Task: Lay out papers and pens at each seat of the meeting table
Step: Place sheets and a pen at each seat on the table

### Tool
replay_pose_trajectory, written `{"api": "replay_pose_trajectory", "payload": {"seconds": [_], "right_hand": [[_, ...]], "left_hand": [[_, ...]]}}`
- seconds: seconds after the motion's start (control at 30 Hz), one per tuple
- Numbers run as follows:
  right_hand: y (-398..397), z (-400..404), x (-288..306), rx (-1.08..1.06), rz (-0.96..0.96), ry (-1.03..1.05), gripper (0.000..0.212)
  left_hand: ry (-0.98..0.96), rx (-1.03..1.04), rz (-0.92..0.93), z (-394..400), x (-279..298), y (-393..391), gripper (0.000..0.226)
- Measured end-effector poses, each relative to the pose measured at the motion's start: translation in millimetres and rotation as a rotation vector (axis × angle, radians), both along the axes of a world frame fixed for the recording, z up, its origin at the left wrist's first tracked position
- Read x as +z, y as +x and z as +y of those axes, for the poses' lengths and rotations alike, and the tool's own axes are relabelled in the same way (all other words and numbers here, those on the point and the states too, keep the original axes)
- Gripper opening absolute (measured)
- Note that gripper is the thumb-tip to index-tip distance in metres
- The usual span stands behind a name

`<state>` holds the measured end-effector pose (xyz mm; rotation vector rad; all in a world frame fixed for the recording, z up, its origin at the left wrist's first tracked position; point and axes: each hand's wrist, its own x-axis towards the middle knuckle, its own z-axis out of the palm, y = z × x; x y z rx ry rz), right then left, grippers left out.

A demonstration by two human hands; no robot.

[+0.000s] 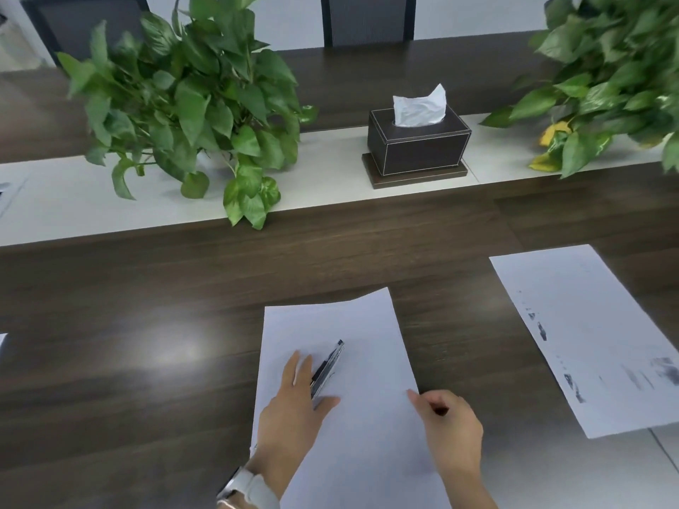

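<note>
**Paper and pens going down at the middle seat**

So the blank sheet [341,380] is lying flat on the dark wood bench [147,325], lower centre of the frame. The left hand [294,409] is resting on top of it with its fingers [299,365] stretched out and relaxed, and a small bunch of pens [328,365] is sitting just under and beside those fingers, tips pointing toward the upper right. It's a bit blurry there, so I can't tell how many pens there are. There's a white watch [250,488] on that wrist.

The right hand [452,424] is at the sheet's right edge, fingers curled and pinching the paper's edge.

Over at the right of the frame a printed sheet [595,336] is lying on the bench at an angle, well apart from the blank one.

Further up, a pale strip [330,174] is running across the bench, carrying a leafy plant [191,104] at upper left, a dark tissue box [419,145] in the middle, and another plant [617,75] at upper right. A chair back [367,20] is showing at the top edge.
</note>
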<state>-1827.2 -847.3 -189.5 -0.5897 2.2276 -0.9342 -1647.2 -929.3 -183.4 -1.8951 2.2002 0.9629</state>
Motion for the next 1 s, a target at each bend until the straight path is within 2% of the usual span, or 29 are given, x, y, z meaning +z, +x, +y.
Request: {"api": "replay_pose_trajectory", "payload": {"seconds": [0.2,0.3,0.37,0.47,0.57,0.63,0.77,1.0], "right_hand": [[-70.0,-3.2,7.0,-0.134,-0.007,-0.041,0.020],[-109.8,-7.7,3.2,-0.113,0.057,-0.035,0.022],[-131.1,-12.2,-1.6,-0.079,0.089,-0.013,0.022],[-157.6,-16.2,-8.7,-0.004,0.171,0.041,0.016],[-185.1,-13.1,-14.4,-0.013,0.492,0.073,0.029],[-203.0,-10.1,-15.3,0.011,0.588,0.156,0.041],[-234.1,-0.8,-26.0,0.178,0.499,0.378,0.058],[-251.9,2.1,-27.1,0.216,0.474,0.409,0.058]], "left_hand": [[-0.048,-0.346,0.009,1.5,18.6,-75.5,0.077],[-0.015,-0.542,-0.021,0.4,22.4,-131.3,0.083],[0.018,-0.603,-0.043,-2.4,15.8,-161.3,0.089],[0.068,-0.614,-0.068,-5.8,0.8,-188.6,0.090],[0.088,-0.637,-0.080,-5.7,-5.1,-205.4,0.090],[0.100,-0.648,-0.083,-4.1,-5.2,-214.0,0.090],[0.078,-0.654,-0.113,-1.8,-4.7,-227.5,0.090],[0.063,-0.639,-0.105,4.4,-6.5,-251.1,0.090]]}}
